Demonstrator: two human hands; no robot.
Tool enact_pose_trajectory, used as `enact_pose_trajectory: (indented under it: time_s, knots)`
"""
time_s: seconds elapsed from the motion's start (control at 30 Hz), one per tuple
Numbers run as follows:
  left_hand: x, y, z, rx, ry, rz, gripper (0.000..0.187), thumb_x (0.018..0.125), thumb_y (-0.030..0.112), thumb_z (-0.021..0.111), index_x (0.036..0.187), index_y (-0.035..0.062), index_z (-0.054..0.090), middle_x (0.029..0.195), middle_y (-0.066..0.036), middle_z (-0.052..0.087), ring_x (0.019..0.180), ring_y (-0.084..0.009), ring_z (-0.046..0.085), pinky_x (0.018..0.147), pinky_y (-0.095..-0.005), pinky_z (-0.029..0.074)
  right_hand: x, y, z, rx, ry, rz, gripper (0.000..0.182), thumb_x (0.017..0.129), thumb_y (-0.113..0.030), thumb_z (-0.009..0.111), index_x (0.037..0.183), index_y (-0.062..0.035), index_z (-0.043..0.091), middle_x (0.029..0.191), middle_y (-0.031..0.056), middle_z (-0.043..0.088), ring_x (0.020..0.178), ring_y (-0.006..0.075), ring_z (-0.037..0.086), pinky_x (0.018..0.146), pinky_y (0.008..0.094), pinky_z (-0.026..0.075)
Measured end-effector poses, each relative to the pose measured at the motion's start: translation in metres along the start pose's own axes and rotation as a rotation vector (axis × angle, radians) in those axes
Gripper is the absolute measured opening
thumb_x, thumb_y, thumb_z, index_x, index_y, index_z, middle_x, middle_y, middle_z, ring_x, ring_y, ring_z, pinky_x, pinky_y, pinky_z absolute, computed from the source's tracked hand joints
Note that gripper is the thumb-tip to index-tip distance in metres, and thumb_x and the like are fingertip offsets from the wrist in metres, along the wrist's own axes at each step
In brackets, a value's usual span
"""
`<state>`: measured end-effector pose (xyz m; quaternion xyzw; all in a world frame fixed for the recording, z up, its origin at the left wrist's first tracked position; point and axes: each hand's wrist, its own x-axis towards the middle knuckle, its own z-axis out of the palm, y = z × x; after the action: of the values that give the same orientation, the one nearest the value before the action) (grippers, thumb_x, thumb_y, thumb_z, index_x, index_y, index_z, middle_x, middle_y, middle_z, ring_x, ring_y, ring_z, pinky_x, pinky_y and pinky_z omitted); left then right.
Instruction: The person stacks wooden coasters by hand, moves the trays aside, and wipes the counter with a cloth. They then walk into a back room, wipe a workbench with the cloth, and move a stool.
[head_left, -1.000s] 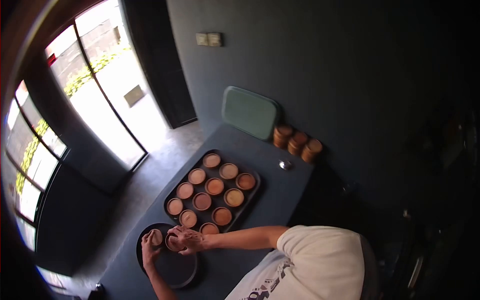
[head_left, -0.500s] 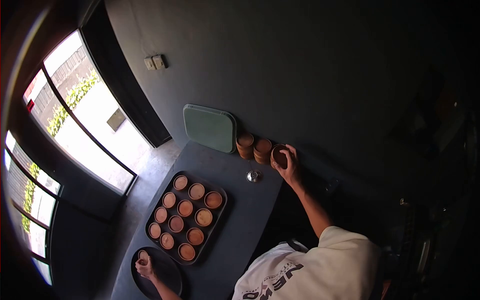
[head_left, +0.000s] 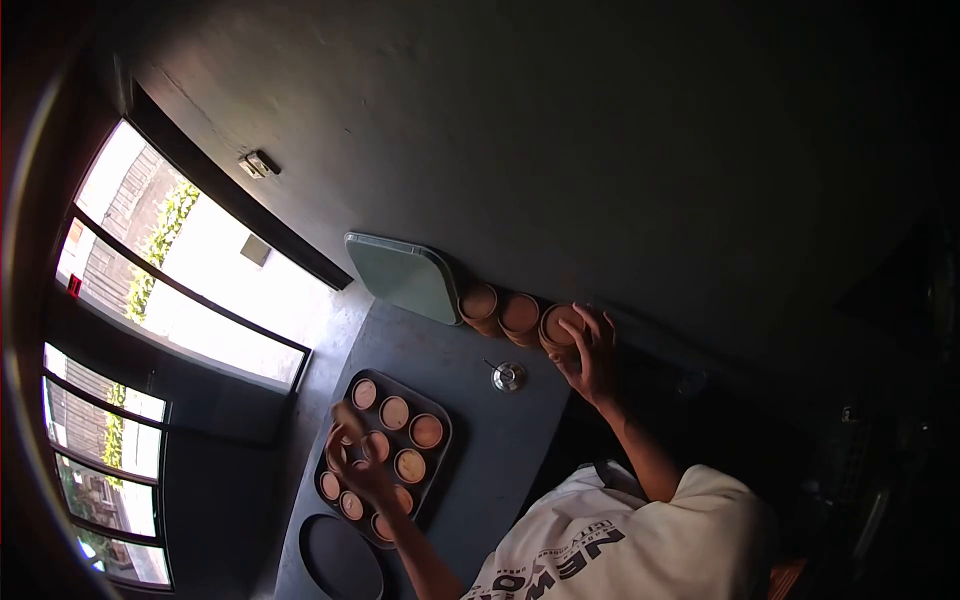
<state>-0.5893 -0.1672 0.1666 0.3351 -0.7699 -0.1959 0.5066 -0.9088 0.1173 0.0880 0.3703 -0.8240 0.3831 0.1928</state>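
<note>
L hand w/ a blurred brown round dish, R hand on a stack by the wall.
L hand (head_left: pixel 366 478) grips the blurred brown round dish (head_left: pixel 349 421) over the black rectangular tray (head_left: pixel 437 474) of round terracotta-coloured dishes (head_left: pixel 410 465); R hand (head_left: pixel 592 368) has fingers spread on the top rim of the end stack of round brown dishes (head_left: pixel 558 325), touching, can't tell if gripping. Two more brown stacks (head_left: pixel 519 314) in a row next to it, then a green rectangular tray (head_left: pixel 400 280). Small shiny metal item (head_left: pixel 508 377) nr stacks; black round tray (head_left: pixel 342 560) just beside rect. tray.
</note>
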Motion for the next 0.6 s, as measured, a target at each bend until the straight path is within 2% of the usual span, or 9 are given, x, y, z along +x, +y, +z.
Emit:
enact_pose_trajectory:
  time_s: [0.07,0.13,0.2,0.3,0.43,0.53,0.6]
  knots:
    - [0.005,0.068,0.07,0.001,-0.302,0.002,0.057,0.078,0.005,0.089,0.131,0.0098,0.068,0.145,-0.014,0.068,0.141,-0.0362,0.059,0.126,-0.053,0.04,0.0,0.002,-0.008,0.071,0.025,0.033,0.054,0.107,-0.04,0.074,0.153,-0.0141,0.06,0.167,0.0162,0.047,0.155,0.0427,0.045,0.127,0.059,0.038]
    - [0.01,0.111,0.131,0.085,-0.432,0.286,0.06,0.075,0.015,0.093,0.13,0.011,0.07,0.139,-0.011,0.071,0.139,-0.0363,0.06,0.127,-0.0586,0.035,-0.003,0.01,-0.011,0.124,0.038,0.034,0.055,0.105,-0.034,0.077,0.153,-0.0156,0.059,0.166,0.0164,0.048,0.154,0.0402,0.047,0.128,0.0621,0.037]
    - [0.002,0.122,0.182,0.084,-0.544,0.31,0.067,0.073,0.023,0.096,0.134,0.0136,0.068,0.145,-0.007,0.07,0.142,-0.0309,0.059,0.132,-0.0566,0.026,-0.006,0.014,-0.016,0.142,0.044,0.063,0.055,0.103,-0.03,0.078,0.153,-0.0159,0.059,0.166,0.0165,0.049,0.153,0.0392,0.049,0.128,0.0626,0.037]
    - [-0.012,0.122,0.235,0.119,-0.655,0.269,0.068,0.078,0.031,0.096,0.137,0.0136,0.068,0.149,-0.005,0.068,0.147,-0.0288,0.055,0.135,-0.0596,0.019,-0.01,0.016,-0.029,0.132,0.044,0.135,0.051,0.104,-0.026,0.078,0.15,-0.0145,0.061,0.164,0.0167,0.05,0.151,0.0396,0.05,0.126,0.0594,0.04]
    - [-0.031,0.107,0.268,0.25,-0.651,0.248,0.063,0.084,0.038,0.092,0.139,0.0155,0.069,0.157,-0.004,0.063,0.155,-0.029,0.048,0.135,-0.0647,0.006,-0.015,0.028,-0.035,0.167,0.06,0.215,0.047,0.103,-0.023,0.078,0.146,-0.013,0.063,0.163,0.0166,0.052,0.15,0.039,0.052,0.124,0.0555,0.043]
    - [-0.034,0.109,0.269,0.288,-0.626,0.252,0.057,0.087,0.037,0.09,0.137,0.0174,0.072,0.158,-0.003,0.063,0.155,-0.0278,0.048,0.135,-0.0625,0.006,-0.012,0.034,-0.04,0.165,0.053,0.219,0.044,0.103,-0.022,0.078,0.144,-0.0128,0.065,0.159,0.0163,0.056,0.147,0.0379,0.054,0.122,0.054,0.044]
    - [-0.03,0.113,0.267,0.25,-0.707,0.188,0.054,0.088,0.038,0.09,0.136,0.019,0.073,0.158,-0.003,0.062,0.155,-0.0273,0.048,0.135,-0.0612,0.006,-0.01,0.036,-0.037,0.16,0.041,0.206,0.039,0.105,-0.024,0.075,0.141,-0.012,0.067,0.157,0.0162,0.058,0.145,0.0377,0.056,0.121,0.053,0.045]
